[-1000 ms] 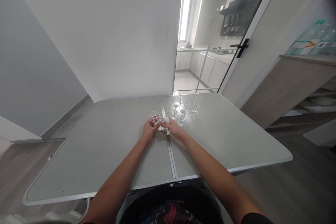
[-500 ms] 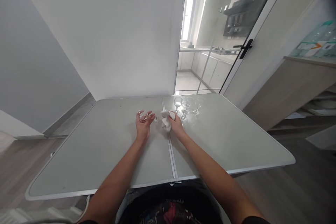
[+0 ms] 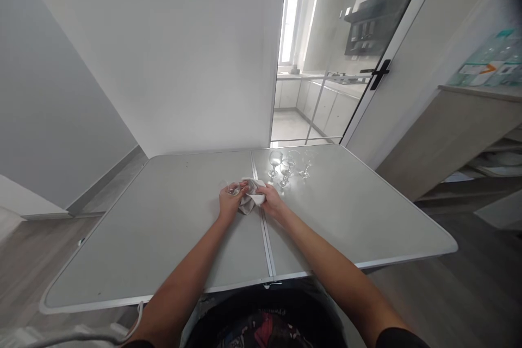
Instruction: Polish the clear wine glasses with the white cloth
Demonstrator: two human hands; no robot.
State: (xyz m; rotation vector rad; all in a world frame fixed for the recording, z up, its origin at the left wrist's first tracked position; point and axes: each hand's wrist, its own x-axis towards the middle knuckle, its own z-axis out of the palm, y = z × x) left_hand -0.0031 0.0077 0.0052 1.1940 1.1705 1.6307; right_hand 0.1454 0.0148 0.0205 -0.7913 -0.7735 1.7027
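My left hand (image 3: 230,199) is closed around the bowl of a small clear stemmed glass (image 3: 234,189), which lies on its side just above the table. Its foot points right, into a white cloth (image 3: 247,206). The cloth is gripped by my right hand (image 3: 271,198), with its folds pressed about the foot of the glass. Part of the stem is hidden by fingers and cloth. Just beyond my right hand stand several more clear stemmed glasses (image 3: 275,160), upright on the table.
The pale folding table (image 3: 163,239) has a metal seam down its middle and a metal rim. A white wall (image 3: 204,65) rises behind its far edge. At the far right a glazed door (image 3: 318,98) shows a kitchen, and bottles (image 3: 487,60) stand on a shelf unit.
My two hands have come together. The cloth has moved left onto the foot of the glass, and my left hand has shifted slightly right and tightened around the bowl.
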